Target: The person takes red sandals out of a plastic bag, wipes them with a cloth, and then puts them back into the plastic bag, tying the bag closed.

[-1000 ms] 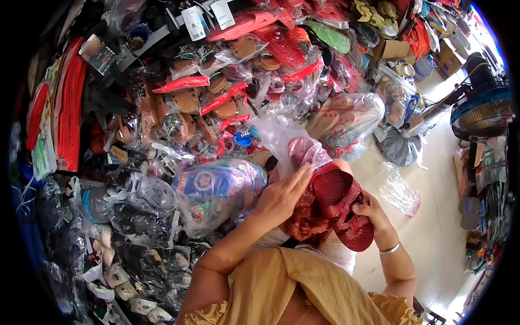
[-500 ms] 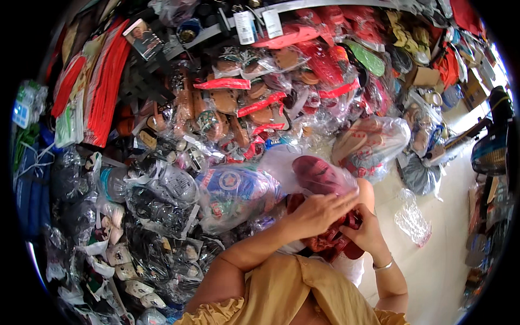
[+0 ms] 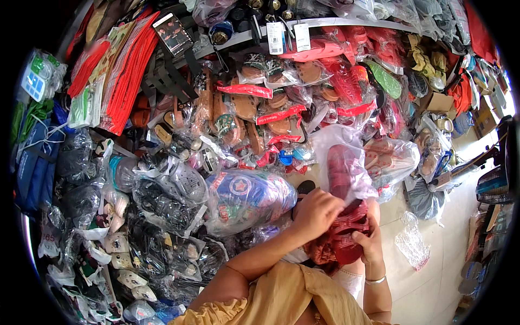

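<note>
A dark red sandal (image 3: 346, 246) rests in my right hand (image 3: 371, 241); the thumb lies on top of it and the fingers wrap round its outer side. More dark red footwear shows through a thin clear plastic bag (image 3: 333, 138), which stretches away from me above that sandal. My left hand (image 3: 320, 214) is closed, its fingertips pinched at the near edge of the bag beside the sandal's straps. The fingers hide exactly how much of the bag they grip. Both hands are over my lap.
Bagged shoes and sandals (image 3: 184, 179) are heaped to the left and ahead. A blue patterned bundle in plastic (image 3: 244, 195) lies beside my left forearm. A phone (image 3: 172, 33) stands at upper left. An empty-looking plastic bag (image 3: 413, 241) lies on the pale floor (image 3: 428, 206) at right.
The bag and the red footwear have swung more upright, pointing away from me. My left hand has drawn back toward the left and curled; my right hand now wraps the sandal more fully.
</note>
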`<state>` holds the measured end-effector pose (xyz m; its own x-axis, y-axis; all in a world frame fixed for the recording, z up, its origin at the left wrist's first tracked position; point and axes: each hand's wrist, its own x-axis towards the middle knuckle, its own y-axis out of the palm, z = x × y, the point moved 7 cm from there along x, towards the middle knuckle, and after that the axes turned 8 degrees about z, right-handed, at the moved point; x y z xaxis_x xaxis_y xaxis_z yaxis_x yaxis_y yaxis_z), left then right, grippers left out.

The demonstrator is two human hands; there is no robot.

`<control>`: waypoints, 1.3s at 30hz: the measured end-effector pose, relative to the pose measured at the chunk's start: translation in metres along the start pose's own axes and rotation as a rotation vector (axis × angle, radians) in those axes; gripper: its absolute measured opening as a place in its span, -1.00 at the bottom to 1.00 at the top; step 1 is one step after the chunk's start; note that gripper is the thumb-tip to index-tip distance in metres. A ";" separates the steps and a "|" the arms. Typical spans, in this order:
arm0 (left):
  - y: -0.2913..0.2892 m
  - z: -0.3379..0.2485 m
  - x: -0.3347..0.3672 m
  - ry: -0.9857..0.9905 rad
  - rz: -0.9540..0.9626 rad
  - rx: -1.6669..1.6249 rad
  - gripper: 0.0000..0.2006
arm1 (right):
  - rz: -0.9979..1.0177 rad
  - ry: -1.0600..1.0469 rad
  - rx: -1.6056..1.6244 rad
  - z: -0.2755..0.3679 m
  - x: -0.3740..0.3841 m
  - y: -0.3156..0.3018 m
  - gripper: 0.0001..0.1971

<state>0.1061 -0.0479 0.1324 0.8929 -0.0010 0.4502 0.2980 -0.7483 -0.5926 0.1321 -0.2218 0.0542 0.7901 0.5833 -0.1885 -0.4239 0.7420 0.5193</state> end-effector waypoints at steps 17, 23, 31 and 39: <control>0.028 -0.049 -0.023 0.292 0.151 0.059 -0.90 | -0.189 -0.232 -0.054 -0.007 0.027 -0.008 -0.39; 0.061 -0.062 -0.029 0.420 0.215 -0.020 -0.89 | -0.217 -0.418 -0.793 0.028 0.029 0.014 -0.53; 0.045 -0.038 -0.034 0.210 0.243 -0.201 -0.91 | -0.022 -0.260 -0.574 0.036 0.046 0.012 -0.69; 0.028 -0.016 -0.053 0.071 0.207 -0.247 -0.76 | -0.393 -0.152 -0.699 0.029 0.035 -0.018 -0.57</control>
<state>0.0619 -0.0795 0.1026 0.8974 -0.2096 0.3881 0.0144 -0.8655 -0.5007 0.1805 -0.2248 0.0625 0.9689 0.2232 -0.1070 -0.2416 0.9471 -0.2112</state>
